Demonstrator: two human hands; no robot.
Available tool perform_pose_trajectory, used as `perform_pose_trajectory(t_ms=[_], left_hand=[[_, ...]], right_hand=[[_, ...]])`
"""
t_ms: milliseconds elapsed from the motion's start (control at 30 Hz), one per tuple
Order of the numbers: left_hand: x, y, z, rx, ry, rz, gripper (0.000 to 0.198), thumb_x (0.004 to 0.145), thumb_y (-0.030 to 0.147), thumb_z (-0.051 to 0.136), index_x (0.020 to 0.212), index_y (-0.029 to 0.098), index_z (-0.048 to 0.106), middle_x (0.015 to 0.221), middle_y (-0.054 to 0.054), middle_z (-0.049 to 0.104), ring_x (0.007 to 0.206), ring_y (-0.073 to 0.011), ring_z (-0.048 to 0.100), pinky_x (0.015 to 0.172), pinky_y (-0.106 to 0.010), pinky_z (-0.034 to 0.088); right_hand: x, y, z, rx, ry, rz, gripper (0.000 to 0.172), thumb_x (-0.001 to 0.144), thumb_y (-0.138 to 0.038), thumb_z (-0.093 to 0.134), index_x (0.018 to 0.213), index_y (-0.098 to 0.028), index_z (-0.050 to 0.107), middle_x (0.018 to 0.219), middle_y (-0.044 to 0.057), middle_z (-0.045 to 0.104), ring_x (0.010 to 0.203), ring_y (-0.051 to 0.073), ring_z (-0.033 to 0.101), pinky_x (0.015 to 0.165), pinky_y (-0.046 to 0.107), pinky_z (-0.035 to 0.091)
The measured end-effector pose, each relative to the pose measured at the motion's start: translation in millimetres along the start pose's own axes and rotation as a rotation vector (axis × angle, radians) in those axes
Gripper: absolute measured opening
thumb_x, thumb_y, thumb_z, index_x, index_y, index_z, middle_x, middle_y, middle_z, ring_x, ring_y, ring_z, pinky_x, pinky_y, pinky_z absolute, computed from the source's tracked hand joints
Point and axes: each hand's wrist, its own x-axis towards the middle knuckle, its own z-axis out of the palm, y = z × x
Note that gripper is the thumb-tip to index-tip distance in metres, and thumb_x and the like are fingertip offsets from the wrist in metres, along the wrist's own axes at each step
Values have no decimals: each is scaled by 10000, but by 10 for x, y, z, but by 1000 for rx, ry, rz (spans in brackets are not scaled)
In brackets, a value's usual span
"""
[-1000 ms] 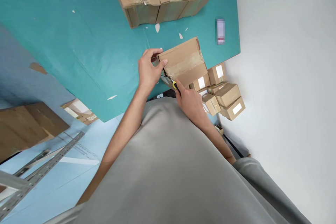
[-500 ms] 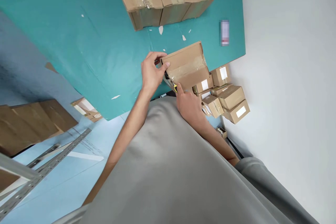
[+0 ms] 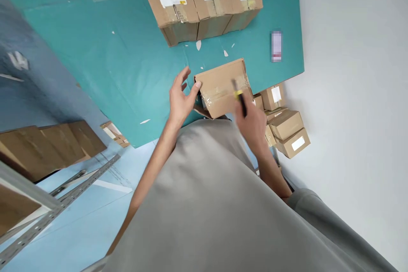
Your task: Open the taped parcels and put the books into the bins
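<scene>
A small taped cardboard box lies at the near edge of the teal table. My left hand rests against the box's left end, thumb on its corner and the other fingers spread apart. My right hand is closed round a yellow-and-black utility knife, lifted over the box's right part and blurred by motion. A lower flap at the box's near left corner hangs a little loose.
Three large cardboard boxes with white labels stand at the table's far side. Several small boxes are piled on the floor to the right. A blurred small item lies near the table's right edge. Flattened cardboard and metal rails lie at the left.
My right hand has come away from the box's near left corner and risen to the right with the knife. My left hand has loosened, its fingers spreading off the box's end.
</scene>
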Motion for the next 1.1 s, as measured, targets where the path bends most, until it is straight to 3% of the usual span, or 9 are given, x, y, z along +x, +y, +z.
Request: perform_pose_trajectory(t_ms=[100, 200, 333, 467, 600, 700, 767, 900, 1100], left_hand=[[-200, -2, 24, 5, 5, -63, 871, 1001, 872, 636, 1698, 364, 517, 1758, -177, 544, 1662, -365, 506, 1306, -588, 493], [-254, -30, 122, -38, -14, -83, 875, 1007, 884, 603, 1718, 387, 489, 1806, -146, 487, 1706, -344, 442, 1362, -546, 433], [-118, -88, 160, -128, 32, -113, 849, 991, 888, 630, 1651, 364, 537, 1747, -123, 550, 1649, -327, 517, 1374, -513, 425], [12, -126, 1, -83, 223, -160, 793, 978, 862, 691, 1530, 301, 592, 1565, -121, 662, 1504, -317, 631, 1341, -518, 455], [62, -69, -85, 61, 325, -98, 842, 986, 829, 698, 1605, 283, 531, 1673, -156, 552, 1626, -349, 498, 1396, -542, 348], [75, 29, -35, 117, 309, -18, 893, 977, 787, 731, 1686, 307, 478, 1791, -155, 421, 1732, -375, 333, 1435, -580, 246], [81, 80, 6, 155, 271, 15, 847, 949, 766, 779, 1634, 320, 556, 1832, -139, 354, 1757, -395, 269, 1445, -612, 203], [93, 85, 34, 192, 229, 51, 657, 962, 737, 781, 1441, 291, 719, 1808, -150, 363, 1725, -425, 330, 1428, -649, 239], [100, 52, 39, 177, 229, 53, 618, 984, 686, 782, 1447, 281, 716, 1740, -162, 423, 1692, -414, 388, 1420, -628, 288]], right_hand=[[392, 561, 99, 100, 244, 137, 577, 1201, -554, 319, 1526, -198, 636, 1211, 177, 814, 1076, 333, 769, 920, 416, 575], [739, 874, 349, 187, 254, 160, 592, 1189, -635, 333, 1362, -186, 678, 1170, 179, 808, 1070, 320, 760, 906, 403, 576], [920, 795, 697, 288, 228, 116, 677, 1201, -669, 215, 1355, -181, 660, 1205, 184, 795, 1081, 308, 773, 923, 406, 589], [941, 511, 851, 338, 140, 11, 724, 1203, -686, 176, 1430, -179, 641, 1220, 185, 802, 1112, 319, 789, 958, 418, 603], [938, 382, 778, 323, 32, -120, 661, 1225, -619, 220, 1535, -191, 616, 1346, 192, 796, 1248, 325, 773, 1045, 436, 606], [896, 380, 610, 241, 5, -159, 617, 1233, -552, 257, 1585, -187, 609, 1473, 200, 759, 1331, 333, 749, 1094, 450, 602], [848, 376, 478, 176, -31, -179, 587, 1233, -499, 287, 1608, -185, 611, 1522, 191, 744, 1342, 335, 748, 1109, 446, 597], [754, 307, 269, 43, -125, -177, 582, 1225, -418, 318, 1704, -182, 548, 1539, 177, 749, 1301, 342, 770, 1084, 428, 599], [683, 88, 148, -134, -211, -69, 638, 1226, -455, 324, 1783, -172, 455, 1410, 194, 815, 1172, 354, 817, 1004, 407, 598]])
